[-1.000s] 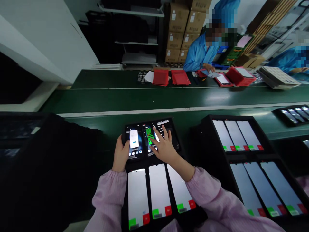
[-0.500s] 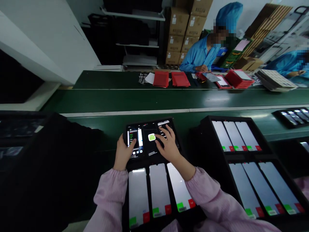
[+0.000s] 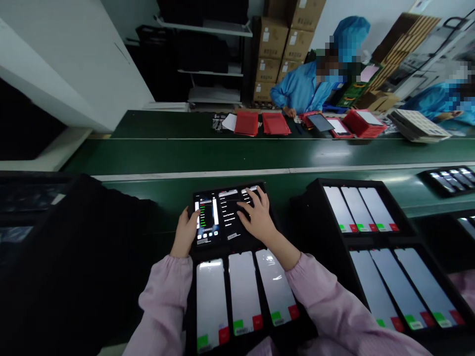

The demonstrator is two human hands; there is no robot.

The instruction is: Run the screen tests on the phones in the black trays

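Left hand (image 3: 184, 231) is curling at the tray (image 3: 211, 251)'s left edge, thumb reaching the left phone (image 3: 208, 220); can't tell if it's gripping. Right hand (image 3: 258, 217) is spreading open, grasping nothing, over the middle phone (image 3: 229, 217) and right phone (image 3: 245, 197); contact unclear. All three are sitting in the tray's far row. Doing it well likely means: keeping the tray steady, tapping one fingertip squarely, lifting spare fingers off neighbouring screens.
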